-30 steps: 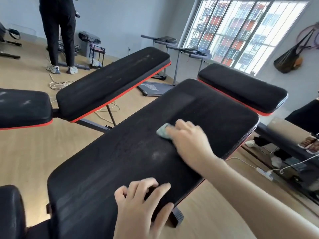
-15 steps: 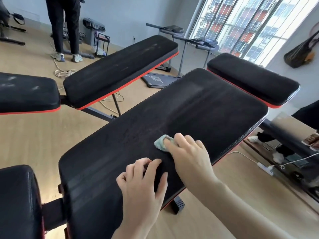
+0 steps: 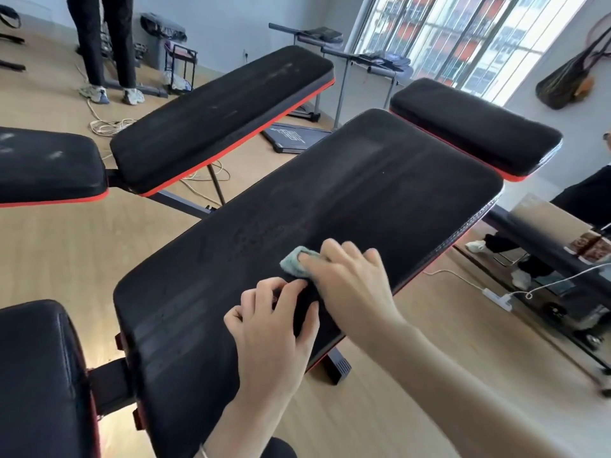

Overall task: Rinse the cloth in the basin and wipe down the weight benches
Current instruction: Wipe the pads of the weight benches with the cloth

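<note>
A small pale green cloth [image 3: 294, 263] lies pressed on the near weight bench's long black back pad [image 3: 363, 193]. My right hand [image 3: 350, 279] covers most of the cloth and holds it flat against the pad. Just below it, my left hand [image 3: 274, 328] rests on the same pad near its right edge, fingers curled, holding nothing. Damp streaks show on the pad above the cloth. A second black bench with red trim [image 3: 218, 117] stands behind, dusty with pale smears. No basin is in view.
This bench's seat pad [image 3: 39, 375] is at lower left and its head pad [image 3: 472, 127] at upper right. A person stands at the far left [image 3: 105, 44]. Cables [image 3: 109, 125] lie on the wooden floor. A mirror [image 3: 545, 259] lines the right wall.
My right hand has slid the cloth down the pad toward me, and it now sits right above my left hand. The camera has tilted slightly.
</note>
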